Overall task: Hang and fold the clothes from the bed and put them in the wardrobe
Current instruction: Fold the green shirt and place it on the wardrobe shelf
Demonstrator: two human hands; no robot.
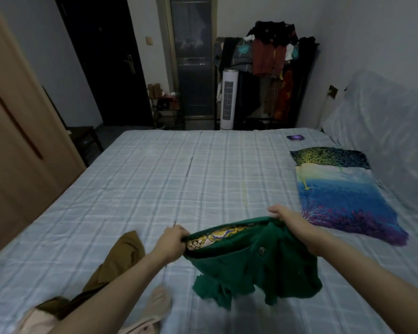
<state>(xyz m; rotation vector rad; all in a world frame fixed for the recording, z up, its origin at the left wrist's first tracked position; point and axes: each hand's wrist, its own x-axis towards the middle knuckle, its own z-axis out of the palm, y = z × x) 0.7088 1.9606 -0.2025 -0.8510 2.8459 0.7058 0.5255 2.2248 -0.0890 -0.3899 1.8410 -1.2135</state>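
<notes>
Both hands' grip holds green coat; writing illegible.

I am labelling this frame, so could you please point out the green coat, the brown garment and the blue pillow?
green coat (253,266), head view, on the front panel near the button.
brown garment (123,254), head view, on its upper fold lying on the bed.
blue pillow (343,194), head view, on the blue middle of its cover.

You have no readable text, label, brand, number or sign anywhere in view.
</notes>
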